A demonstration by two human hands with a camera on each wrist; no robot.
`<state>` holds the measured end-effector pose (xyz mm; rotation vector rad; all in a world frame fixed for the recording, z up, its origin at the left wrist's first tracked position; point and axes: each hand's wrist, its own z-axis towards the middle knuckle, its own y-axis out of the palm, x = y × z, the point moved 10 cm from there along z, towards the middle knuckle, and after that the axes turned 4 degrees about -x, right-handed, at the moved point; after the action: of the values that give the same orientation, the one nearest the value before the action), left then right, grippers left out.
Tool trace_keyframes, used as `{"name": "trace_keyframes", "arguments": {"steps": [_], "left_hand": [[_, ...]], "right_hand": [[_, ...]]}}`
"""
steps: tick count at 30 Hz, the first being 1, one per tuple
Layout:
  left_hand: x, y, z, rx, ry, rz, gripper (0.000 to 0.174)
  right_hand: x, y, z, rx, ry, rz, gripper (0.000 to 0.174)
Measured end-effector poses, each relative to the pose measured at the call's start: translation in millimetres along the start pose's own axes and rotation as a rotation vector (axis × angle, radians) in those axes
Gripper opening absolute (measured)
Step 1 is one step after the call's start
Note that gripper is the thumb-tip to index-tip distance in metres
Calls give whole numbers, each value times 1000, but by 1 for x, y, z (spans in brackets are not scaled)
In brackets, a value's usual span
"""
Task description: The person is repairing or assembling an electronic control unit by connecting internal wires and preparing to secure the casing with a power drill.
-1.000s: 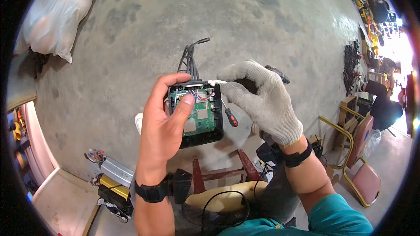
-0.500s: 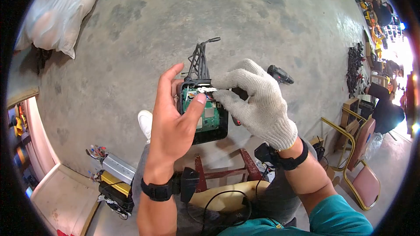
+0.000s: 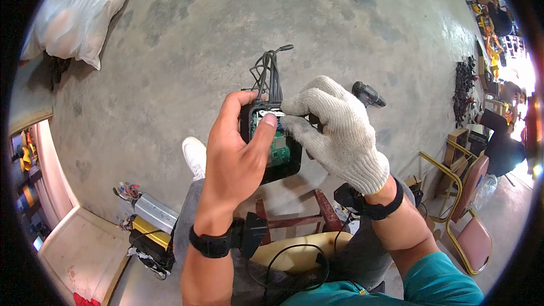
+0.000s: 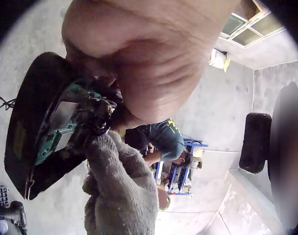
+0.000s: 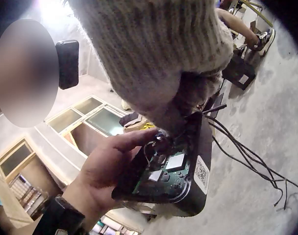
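Observation:
My bare left hand (image 3: 256,110) grips an open black box (image 3: 286,165); its fingers curl over the top edge and its thumb presses the green circuit board (image 3: 279,148) inside. My gloved right hand (image 3: 286,117) pinches a small white connector (image 3: 273,113) at the box's upper end, where grey cables (image 3: 270,72) leave it. The left wrist view shows the box (image 4: 26,127) and the glove (image 4: 122,196) from below. The right wrist view shows the board (image 5: 166,176), the box wall (image 5: 200,171) with a label, and the cables (image 5: 246,156).
On the concrete floor lie a cordless drill (image 3: 368,95) beyond my right hand, a white sack (image 3: 73,17) far left, and a silver box with wires (image 3: 148,211) lower left. A red stool (image 3: 294,221) is below the hands. Chairs (image 3: 464,215) and another person are at the right.
The box and both hands have shifted a little to the right. My left fingers, straight half a second ago, now curl over the box's top. The screwdriver seen one second ago no longer shows.

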<state>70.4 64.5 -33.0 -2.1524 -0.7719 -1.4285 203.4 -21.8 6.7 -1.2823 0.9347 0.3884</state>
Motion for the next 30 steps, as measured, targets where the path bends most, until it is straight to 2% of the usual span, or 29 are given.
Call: {"name": "trace_keyframes", "arguments": {"steps": [5,9,15,17,21,23,26,30], "left_hand": [[5,-3,0,37,93,73,28],[2,-3,0,43,59,102,31],[3,-3,1,39,58,109,31],[4,-3,1,45,65,102,31],[0,-3,1,37,13,68,31],[0,-3,1,40,22,70,31],[1,-3,0,40,31,64,31],[-4,-3,0,29,-40,-19,28]], "right_hand": [[-1,1,0,11,2,12,17],[0,3,0,-23,28,34,17],[-3,-3,-1,55,31,41,16],[0,0,-1,-15,100,57,15],[-2,-2,-1,2,77,49,15],[3,-1,-2,-17,148,91,15],[-1,-4,-1,0,95,16,15],[4,0,-2,-2,165,86,16]]}}
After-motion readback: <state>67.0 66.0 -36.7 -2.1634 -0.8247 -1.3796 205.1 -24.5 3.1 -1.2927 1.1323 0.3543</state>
